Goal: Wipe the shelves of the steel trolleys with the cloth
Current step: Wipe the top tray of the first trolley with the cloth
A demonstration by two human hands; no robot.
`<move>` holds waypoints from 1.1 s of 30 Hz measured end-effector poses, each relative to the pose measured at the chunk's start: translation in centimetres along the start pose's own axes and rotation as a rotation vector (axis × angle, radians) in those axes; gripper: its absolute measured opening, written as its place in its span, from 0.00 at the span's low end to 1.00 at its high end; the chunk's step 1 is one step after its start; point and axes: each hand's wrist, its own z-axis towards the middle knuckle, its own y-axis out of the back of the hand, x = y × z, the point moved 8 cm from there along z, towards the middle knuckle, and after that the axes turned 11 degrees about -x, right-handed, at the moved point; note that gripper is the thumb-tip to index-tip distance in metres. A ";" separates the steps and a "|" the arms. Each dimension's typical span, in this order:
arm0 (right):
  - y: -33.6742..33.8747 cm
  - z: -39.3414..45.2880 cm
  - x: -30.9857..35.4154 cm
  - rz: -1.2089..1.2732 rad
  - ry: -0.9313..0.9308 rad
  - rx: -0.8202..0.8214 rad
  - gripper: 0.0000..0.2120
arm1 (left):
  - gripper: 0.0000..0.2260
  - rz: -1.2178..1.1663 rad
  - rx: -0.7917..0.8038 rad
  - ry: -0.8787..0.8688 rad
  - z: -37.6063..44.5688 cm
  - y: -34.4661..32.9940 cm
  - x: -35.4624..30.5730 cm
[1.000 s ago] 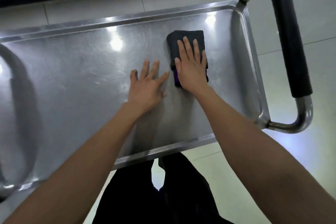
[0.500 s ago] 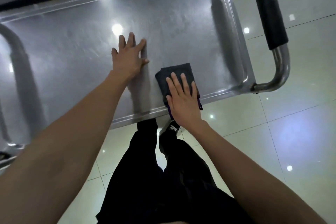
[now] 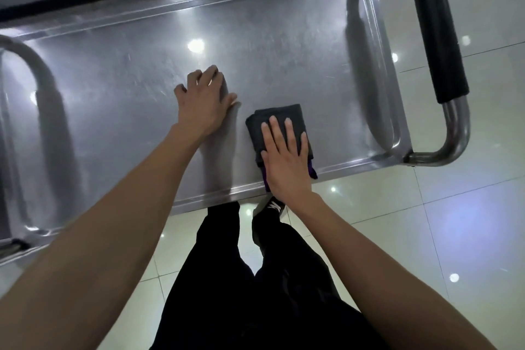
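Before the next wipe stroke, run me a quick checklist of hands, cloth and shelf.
1. Right hand flat on the cloth: ok.
2. Cloth folded, lying on the shelf: ok.
3. Cloth clear of the near rim: not ok, its purple edge sits at the rim.
4. Left hand bracing on bare steel, apart from the cloth: ok.
5. Shelf free of objects in the stroke's path: ok.
6. Shelf already clean: cannot tell, glare hides it.

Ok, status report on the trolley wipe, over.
Right hand flat on cloth, near shelf front edge. Left hand braced on steel. Nothing in the way.
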 end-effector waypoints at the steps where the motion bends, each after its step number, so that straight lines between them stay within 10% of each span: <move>1: 0.0 1.2 0.4 0.007 -0.001 -0.006 0.29 | 0.23 0.007 0.000 -0.013 -0.1 -0.1 0.3; 21: 1.7 30.4 5.8 0.057 -0.180 -0.074 0.27 | 0.38 0.027 0.096 -0.219 -0.5 -2.1 4.9; 33: 1.7 28.7 6.0 0.012 -0.125 -0.083 0.27 | 0.40 0.021 0.087 -0.233 -0.8 -1.6 5.9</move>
